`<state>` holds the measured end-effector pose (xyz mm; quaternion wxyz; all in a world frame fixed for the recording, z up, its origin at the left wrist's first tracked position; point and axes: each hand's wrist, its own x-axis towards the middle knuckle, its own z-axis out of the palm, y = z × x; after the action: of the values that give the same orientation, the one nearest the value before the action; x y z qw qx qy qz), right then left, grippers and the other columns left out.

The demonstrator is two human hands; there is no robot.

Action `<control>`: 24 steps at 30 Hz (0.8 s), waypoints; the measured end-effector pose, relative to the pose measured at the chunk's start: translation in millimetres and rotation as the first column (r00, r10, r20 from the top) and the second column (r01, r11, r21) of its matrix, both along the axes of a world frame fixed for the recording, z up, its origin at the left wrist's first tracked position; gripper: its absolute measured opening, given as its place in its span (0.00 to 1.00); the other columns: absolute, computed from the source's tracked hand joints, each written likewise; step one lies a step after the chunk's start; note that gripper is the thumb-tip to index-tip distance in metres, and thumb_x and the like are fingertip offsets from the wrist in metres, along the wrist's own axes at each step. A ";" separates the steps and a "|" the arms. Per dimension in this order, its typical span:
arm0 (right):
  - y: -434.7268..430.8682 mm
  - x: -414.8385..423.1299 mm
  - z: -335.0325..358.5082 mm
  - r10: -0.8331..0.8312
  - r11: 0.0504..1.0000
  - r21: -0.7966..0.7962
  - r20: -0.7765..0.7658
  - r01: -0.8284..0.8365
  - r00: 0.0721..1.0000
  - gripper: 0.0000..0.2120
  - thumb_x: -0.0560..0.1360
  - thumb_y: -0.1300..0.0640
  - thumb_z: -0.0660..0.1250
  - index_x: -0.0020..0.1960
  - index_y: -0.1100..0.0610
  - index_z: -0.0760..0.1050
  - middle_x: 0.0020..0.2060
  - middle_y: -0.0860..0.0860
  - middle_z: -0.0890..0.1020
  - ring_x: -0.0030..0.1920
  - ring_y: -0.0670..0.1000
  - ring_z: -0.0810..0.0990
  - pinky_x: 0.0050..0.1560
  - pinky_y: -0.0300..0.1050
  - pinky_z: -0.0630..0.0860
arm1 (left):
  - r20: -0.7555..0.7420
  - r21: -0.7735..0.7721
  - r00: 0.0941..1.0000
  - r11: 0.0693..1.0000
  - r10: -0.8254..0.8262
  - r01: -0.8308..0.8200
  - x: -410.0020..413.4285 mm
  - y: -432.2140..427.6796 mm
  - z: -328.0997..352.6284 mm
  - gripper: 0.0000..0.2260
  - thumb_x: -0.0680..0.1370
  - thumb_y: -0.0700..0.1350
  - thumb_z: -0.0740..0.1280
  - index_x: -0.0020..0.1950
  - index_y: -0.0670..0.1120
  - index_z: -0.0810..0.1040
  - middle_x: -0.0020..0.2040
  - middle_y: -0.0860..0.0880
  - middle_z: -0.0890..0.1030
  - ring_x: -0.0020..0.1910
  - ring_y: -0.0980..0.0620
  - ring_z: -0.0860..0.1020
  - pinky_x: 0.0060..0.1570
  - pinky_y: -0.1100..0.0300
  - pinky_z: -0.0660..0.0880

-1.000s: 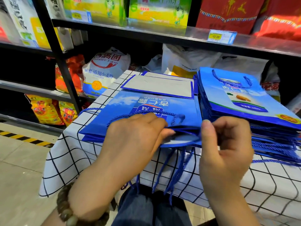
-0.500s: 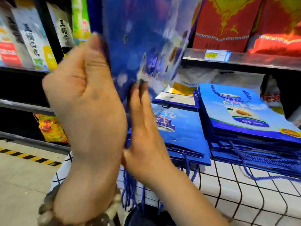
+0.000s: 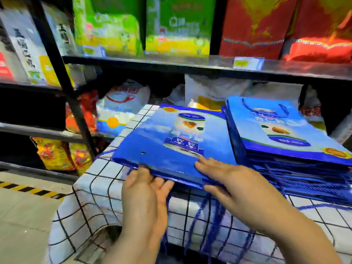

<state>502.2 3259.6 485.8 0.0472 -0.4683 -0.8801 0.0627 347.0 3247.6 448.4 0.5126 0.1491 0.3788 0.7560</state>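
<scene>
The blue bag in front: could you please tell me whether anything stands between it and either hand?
Nothing visible does. The left hand touches the blue bag at its near edge, and the right hand rests flat on its top. Only blue cord handles hang below that edge, over the checked cloth.

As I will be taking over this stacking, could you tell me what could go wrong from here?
1. The top blue bag lies askew near the front edge of the checked cloth, steadied only by the left hand and right hand; it might slide off.
2. The blue cords dangle below both hands and could snag fingers.
3. The neighbouring stack fans forward; a nudge may spill it.
</scene>
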 end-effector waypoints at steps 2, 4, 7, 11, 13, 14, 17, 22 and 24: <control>3.5 6.5 -4.8 -0.012 0.999 -0.033 -0.051 0.011 0.999 0.23 0.79 0.48 0.56 0.72 0.39 0.54 0.72 0.34 0.52 0.71 0.34 0.50 0.72 0.37 0.54 | -0.043 -0.047 0.996 0.996 -0.072 0.070 -2.7 -5.6 -3.7 0.10 0.81 0.41 0.55 0.43 0.44 0.73 0.32 0.50 0.82 0.34 0.51 0.83 0.30 0.58 0.80; 4.6 10.6 -9.1 -0.039 0.994 -0.102 -0.106 0.029 0.994 0.24 0.78 0.48 0.59 0.71 0.38 0.56 0.69 0.31 0.52 0.69 0.31 0.50 0.71 0.34 0.53 | -0.164 -0.122 0.976 0.984 -0.145 0.126 -9.4 -13.1 -9.3 0.09 0.80 0.43 0.58 0.42 0.43 0.73 0.32 0.46 0.82 0.32 0.50 0.83 0.28 0.58 0.80; 4.4 13.9 -16.1 -0.097 0.990 -0.125 -0.242 0.068 0.965 0.25 0.74 0.48 0.66 0.69 0.40 0.63 0.65 0.29 0.57 0.67 0.30 0.55 0.71 0.34 0.55 | -0.319 -0.252 0.910 0.949 -0.266 0.189 -15.0 -18.8 -11.7 0.13 0.77 0.49 0.60 0.40 0.40 0.76 0.31 0.43 0.83 0.27 0.49 0.81 0.26 0.61 0.78; 4.0 11.5 -17.4 -0.116 0.989 -0.129 -0.318 0.078 0.941 0.25 0.72 0.48 0.68 0.68 0.43 0.66 0.68 0.34 0.63 0.66 0.29 0.57 0.69 0.31 0.56 | -0.445 -0.408 0.658 0.792 -0.607 0.455 7.3 -28.2 -12.3 0.11 0.76 0.44 0.64 0.35 0.44 0.80 0.33 0.46 0.84 0.28 0.54 0.81 0.27 0.66 0.74; -0.2 13.5 -16.9 -0.151 0.988 -0.089 -0.321 0.129 0.935 0.28 0.70 0.46 0.69 0.67 0.43 0.66 0.67 0.34 0.64 0.65 0.30 0.58 0.66 0.28 0.56 | -0.485 -0.418 0.559 0.739 -0.673 0.528 20.9 -30.9 -13.0 0.10 0.76 0.41 0.64 0.37 0.48 0.81 0.34 0.51 0.84 0.31 0.57 0.81 0.30 0.68 0.73; -3.5 16.8 -16.2 -0.187 0.982 -0.043 -0.331 0.183 0.925 0.29 0.68 0.45 0.70 0.67 0.44 0.68 0.64 0.34 0.66 0.63 0.32 0.61 0.63 0.29 0.58 | -0.507 -0.412 0.534 0.735 -0.676 0.539 25.2 -30.6 -12.6 0.10 0.76 0.41 0.64 0.37 0.49 0.81 0.35 0.52 0.84 0.32 0.57 0.81 0.31 0.68 0.73; -16.2 31.1 -15.2 -0.313 0.925 0.095 -0.358 0.368 0.880 0.25 0.63 0.43 0.72 0.58 0.47 0.73 0.51 0.38 0.69 0.53 0.40 0.69 0.51 0.37 0.66 | -0.509 -0.385 0.537 0.736 -0.672 0.557 31.1 -27.7 -10.3 0.11 0.76 0.40 0.64 0.37 0.50 0.82 0.36 0.51 0.84 0.33 0.57 0.81 0.32 0.67 0.73; -29.3 35.5 -12.0 -0.455 0.868 0.021 -0.369 0.497 0.810 0.17 0.64 0.51 0.75 0.39 0.39 0.67 0.33 0.37 0.75 0.36 0.38 0.75 0.35 0.31 0.67 | -0.558 -0.340 0.521 0.751 -0.646 0.566 35.3 -24.5 -6.4 0.08 0.76 0.40 0.64 0.42 0.48 0.82 0.40 0.50 0.85 0.33 0.57 0.80 0.33 0.66 0.74; -32.6 34.5 -8.7 -0.470 0.862 -0.017 -0.401 0.507 0.786 0.19 0.65 0.55 0.75 0.35 0.38 0.66 0.27 0.40 0.76 0.32 0.39 0.76 0.37 0.29 0.70 | -0.566 -0.328 0.513 0.747 -0.645 0.578 36.5 -25.1 -3.8 0.08 0.77 0.40 0.64 0.42 0.48 0.81 0.41 0.51 0.85 0.32 0.57 0.80 0.32 0.66 0.73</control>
<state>536.7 3227.0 477.1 0.2583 -0.6551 -0.7028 0.1004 383.5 3222.5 444.6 0.5877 0.4995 0.4901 0.4060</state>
